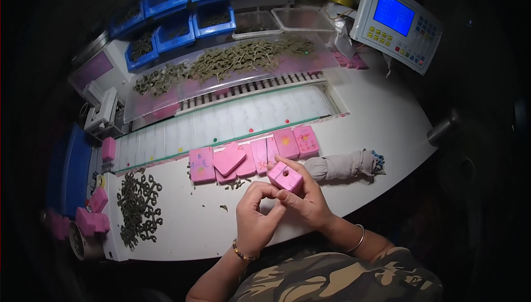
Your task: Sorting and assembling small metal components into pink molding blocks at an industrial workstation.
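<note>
Camouflage garment, worn, nearest the camera. Tabletop, white, spanning left to right. Pile of small dark looped pieces, at left, lowest ones near the front edge: a brushing forearm could push some off. Row of pink blocks, centre, one lying askew on top: a knock could slide it down. Left hand, beaded bracelet at its wrist: fingers curled, thumb and forefinger brought together; whether they pinch anything, cannot tell. Pink block with a round hole, raised above the table, before the row: grasped between thumb and fingers of the right hand. Slack thumb pressure could let it twist or drop. Cloth bundle, grey, just beyond that hand: a careless knuckle could roll it.
</note>
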The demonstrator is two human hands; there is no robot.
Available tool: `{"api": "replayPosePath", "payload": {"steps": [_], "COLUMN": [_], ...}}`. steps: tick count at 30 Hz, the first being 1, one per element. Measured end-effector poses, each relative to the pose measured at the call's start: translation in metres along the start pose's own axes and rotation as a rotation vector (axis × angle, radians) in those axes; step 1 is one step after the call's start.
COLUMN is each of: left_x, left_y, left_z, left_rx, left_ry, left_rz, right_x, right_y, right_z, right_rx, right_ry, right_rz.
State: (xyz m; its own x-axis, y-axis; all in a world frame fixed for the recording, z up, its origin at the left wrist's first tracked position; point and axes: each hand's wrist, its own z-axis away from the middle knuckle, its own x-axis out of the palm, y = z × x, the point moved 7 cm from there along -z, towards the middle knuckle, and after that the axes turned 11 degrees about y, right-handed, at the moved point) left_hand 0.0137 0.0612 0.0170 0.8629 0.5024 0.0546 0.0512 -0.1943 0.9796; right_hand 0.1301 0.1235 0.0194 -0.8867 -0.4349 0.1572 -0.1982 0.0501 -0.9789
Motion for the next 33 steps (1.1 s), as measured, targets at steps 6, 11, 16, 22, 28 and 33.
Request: {"api": "replayPosePath", "payload": {"steps": [6,11,16,22,28,33], "left_x": [-0.003,-0.01,-0.012,-0.038,-0.041,-0.04], "left_y": [0.0,0.005,0.005,-0.006,0.0,0.001], "left_z": [0.01,0.004,0.0,0.0,0.003,-0.001], "left_rx": [-0.424,-0.568,-0.576,-0.363,-0.056,0.072], "left_ry": [-0.217,-0.383,-0.336,-0.139,-0.287,-0.304], "left_rz": [0.435,0.217,0.904,0.296,-0.233,-0.294], "right_x": [-0.006,-0.011,-0.004,-0.014,-0.006,-0.007], "right_y": [0.003,0.008,0.001,0.008,0.024,-0.015], "right_z": [-0.002,-0.001,0.008,0.005,0.005,0.007], "right_rx": [0.21,0.243,0.083,0.025,-0.092,-0.497], "right_ry": [-0.063,-0.119,-0.369,-0.432,-0.425,-0.239], "right_rz": [-0.069,-0.185,-0.032,0.179,0.296,0.638]}}
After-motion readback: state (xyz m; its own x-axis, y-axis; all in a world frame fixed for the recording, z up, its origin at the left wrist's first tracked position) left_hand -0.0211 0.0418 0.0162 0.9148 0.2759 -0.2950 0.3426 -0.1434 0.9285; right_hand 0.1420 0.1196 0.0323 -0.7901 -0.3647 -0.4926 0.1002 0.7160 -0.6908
